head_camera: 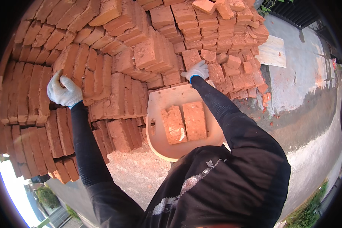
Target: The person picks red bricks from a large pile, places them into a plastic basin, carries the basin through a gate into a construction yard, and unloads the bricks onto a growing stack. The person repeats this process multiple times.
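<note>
My left hand (65,89), in a white knit glove with a blue cuff, is at the left stack with its fingers bent and apart. No brick shows between them, and a red clay brick (67,58) stands just past the fingertips. My right hand (198,70), gloved alike, lies over the near end of another brick (191,57), thumb to the left and fingers to the right. Whether it grips that brick is hidden. Before my torso is a pale plastic tub (156,99) with a slot handle; two bricks (173,124) (195,119) lie side by side in it.
Stacked bricks (22,91) rise in steps at the left and ahead. Broken pieces (233,62) lie on the right-hand pile. A flat board (272,51) rests on the concrete ground (296,85) at the right, with brick crumbs (265,99) by the pile's foot.
</note>
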Demonstrator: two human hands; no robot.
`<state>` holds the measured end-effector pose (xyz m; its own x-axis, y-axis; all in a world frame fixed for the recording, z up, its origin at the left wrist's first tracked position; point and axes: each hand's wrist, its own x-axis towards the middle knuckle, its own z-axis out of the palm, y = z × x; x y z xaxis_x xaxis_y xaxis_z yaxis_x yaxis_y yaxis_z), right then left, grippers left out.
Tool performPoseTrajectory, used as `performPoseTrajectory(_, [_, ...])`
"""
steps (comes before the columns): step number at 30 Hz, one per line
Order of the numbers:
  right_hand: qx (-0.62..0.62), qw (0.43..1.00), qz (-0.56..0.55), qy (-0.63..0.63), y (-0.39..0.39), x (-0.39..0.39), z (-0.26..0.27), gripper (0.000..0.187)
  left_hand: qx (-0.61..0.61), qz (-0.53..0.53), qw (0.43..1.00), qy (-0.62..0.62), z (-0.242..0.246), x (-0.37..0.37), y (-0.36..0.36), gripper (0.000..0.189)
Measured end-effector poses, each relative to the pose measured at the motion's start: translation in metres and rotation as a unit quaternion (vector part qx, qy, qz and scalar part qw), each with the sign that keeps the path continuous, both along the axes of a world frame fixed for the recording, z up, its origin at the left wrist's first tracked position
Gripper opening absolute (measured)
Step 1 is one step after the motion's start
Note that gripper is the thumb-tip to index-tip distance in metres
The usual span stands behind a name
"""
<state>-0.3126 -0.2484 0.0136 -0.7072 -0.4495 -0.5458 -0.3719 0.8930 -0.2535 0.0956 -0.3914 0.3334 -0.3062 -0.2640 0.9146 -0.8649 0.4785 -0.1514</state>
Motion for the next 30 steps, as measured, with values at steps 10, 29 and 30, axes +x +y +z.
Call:
performPoseTrajectory(10, [-0.149,0.94,-0.159,-0.263,0.016,-0.067,0.018,0.128,-0.029,-0.016,0.999,-0.006,-0.004,0.005,-0.009,0.017])
performPoseTrajectory(29, [-0.127,0.975,0.179,-0.031,0.262,0.221,0.086,0.141,-0.073,-0.059,0.991,0.091,-0.006,0.001,0.009,0.013])
performPoseTrajectory(30, [-0.124,0.972,0.196,-0.044,0.266,0.221,0.083,0.139,-0.066,-0.049,0.992,0.092,-0.008,0.005,0.008,0.014])
